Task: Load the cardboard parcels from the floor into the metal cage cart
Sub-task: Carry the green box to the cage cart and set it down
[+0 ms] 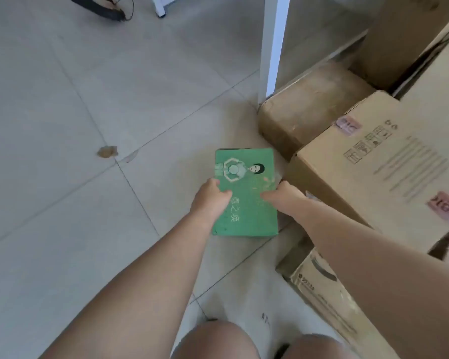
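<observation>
Two hands are clasped on one green parcel (245, 193) near the centre of the frame. The left hand (210, 196) is curled over the parcel's left edge, with the thumb laid on its printed top face. The right hand (283, 196) is curled over the right edge, thumb likewise on top. The parcel is flat and rectangular, printed with a pale emblem, a small figure and white characters; whether it is resting on the tiled floor (62, 125) or held just above it cannot be told from this angle. To its right, a large brown carton (373, 161) with printed handling symbols and pink tape is seen, its near corner just beside the right hand. Behind that carton, a worn, darker cardboard box (311, 110) sits against a white metal post (272, 47). At the lower right, another printed carton (322, 286) is partly hidden by the right forearm. A small brown scrap (107, 152) lies on the floor at mid-left.
</observation>
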`<state>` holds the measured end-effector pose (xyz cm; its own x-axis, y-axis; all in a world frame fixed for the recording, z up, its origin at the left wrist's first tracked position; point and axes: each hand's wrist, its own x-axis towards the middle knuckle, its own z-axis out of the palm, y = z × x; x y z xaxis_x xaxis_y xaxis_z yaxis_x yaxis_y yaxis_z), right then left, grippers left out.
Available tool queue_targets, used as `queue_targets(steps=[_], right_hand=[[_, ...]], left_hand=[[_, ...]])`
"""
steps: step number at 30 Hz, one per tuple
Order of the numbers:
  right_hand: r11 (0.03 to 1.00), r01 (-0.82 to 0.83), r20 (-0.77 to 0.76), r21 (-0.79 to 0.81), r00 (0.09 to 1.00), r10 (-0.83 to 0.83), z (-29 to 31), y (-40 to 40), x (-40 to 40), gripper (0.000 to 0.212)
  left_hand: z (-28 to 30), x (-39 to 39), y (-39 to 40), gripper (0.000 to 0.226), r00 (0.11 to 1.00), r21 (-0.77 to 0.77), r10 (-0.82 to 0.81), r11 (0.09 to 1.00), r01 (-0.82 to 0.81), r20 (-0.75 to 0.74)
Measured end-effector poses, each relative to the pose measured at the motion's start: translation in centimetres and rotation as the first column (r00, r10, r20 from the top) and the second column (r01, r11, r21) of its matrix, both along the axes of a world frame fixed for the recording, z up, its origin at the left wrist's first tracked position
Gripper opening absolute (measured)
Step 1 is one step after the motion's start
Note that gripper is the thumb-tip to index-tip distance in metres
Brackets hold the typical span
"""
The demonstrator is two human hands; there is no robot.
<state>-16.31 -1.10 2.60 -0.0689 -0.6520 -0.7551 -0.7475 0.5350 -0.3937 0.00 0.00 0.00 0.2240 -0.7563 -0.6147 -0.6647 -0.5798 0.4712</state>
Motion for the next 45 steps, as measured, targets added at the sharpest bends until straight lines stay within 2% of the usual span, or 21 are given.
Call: queue_targets(steps=[3,6,9,11,14,16,22,26,31,35,38,40,42,45], right_hand=[[1.000,-0.002,-0.019,0.019,1.000,0.002,-7.7,-1.1,1.1,0.044],[0.998,0.056,0.000,0.024,0.998,-0.056,-14.8,-1.8,1.4,0.073],[0.971,0.237,0.017,-0.036,0.971,-0.237,-16.8,-1.7,1.4,0.085],[0.956,0.291,0.033,-0.036,0.956,-0.290,-15.8,-1.2,1.6,0.090],[0.949,0.310,0.061,-0.050,0.950,-0.307,-9.9,-0.1,2.2,0.092],[0.940,0.339,0.088,-0.035,0.938,-0.335,-3.9,0.4,2.5,0.091],[0.911,0.389,0.128,-0.135,0.919,-0.373,19.5,0.8,2.3,0.078],[0.876,0.438,0.142,-0.200,0.898,-0.417,35.9,1.9,0.7,0.081],[0.788,0.529,0.144,-0.315,0.847,-0.512,51.9,5.5,-4.4,0.079],[0.669,0.640,0.182,-0.378,0.760,-0.624,59.1,9.8,-11.2,0.079],[0.570,0.706,0.206,-0.420,0.686,-0.698,62.5,14.6,-16.9,0.075],[0.495,0.748,0.222,-0.442,0.626,-0.748,63.5,18.5,-21.0,0.072],[0.409,0.808,0.246,-0.424,0.537,-0.807,63.5,22.7,-25.3,0.082],[0.317,0.853,0.248,-0.415,0.441,-0.863,63.1,29.7,-31.9,0.082]], left_hand=[[-7.2,0.7,-0.9,0.061,0.993,0.050,0.109,0.992,-0.111,0.045],[-12.7,1.4,-1.5,0.058,0.973,0.128,0.227,0.967,-0.220,-0.041],[-14.8,1.3,-1.5,0.052,0.949,0.090,0.280,0.959,-0.269,-0.145],[-13.7,0.9,-1.0,0.053,0.928,0.050,0.341,0.940,-0.337,-0.150],[-8.3,0.8,-0.2,0.056,0.927,-0.008,0.364,0.930,-0.366,-0.089],[-2.3,1.0,0.1,0.057,0.930,-0.033,0.361,0.931,-0.363,-0.066],[20.9,1.4,0.0,0.063,0.951,-0.115,0.304,0.944,-0.308,-0.052],[37.4,0.2,0.3,0.066,0.969,-0.177,0.223,0.955,-0.238,-0.103],[52.9,-4.7,1.3,0.063,0.982,-0.266,0.051,0.959,-0.099,-0.180],[60.5,-11.6,3.2,0.069,0.959,-0.333,-0.149,0.941,0.063,-0.240],[63.7,-17.9,5.9,0.057,0.913,-0.379,-0.295,0.908,0.177,-0.281],[64.7,-22.8,8.2,0.059,0.882,-0.398,-0.385,0.879,0.262,-0.271],[65.2,-28.0,11.1,0.059,0.843,-0.403,-0.472,0.845,0.351,-0.257],[64.8,-36.0,16.4,0.060,0.776,-0.386,-0.585,0.789,0.478,-0.235]])
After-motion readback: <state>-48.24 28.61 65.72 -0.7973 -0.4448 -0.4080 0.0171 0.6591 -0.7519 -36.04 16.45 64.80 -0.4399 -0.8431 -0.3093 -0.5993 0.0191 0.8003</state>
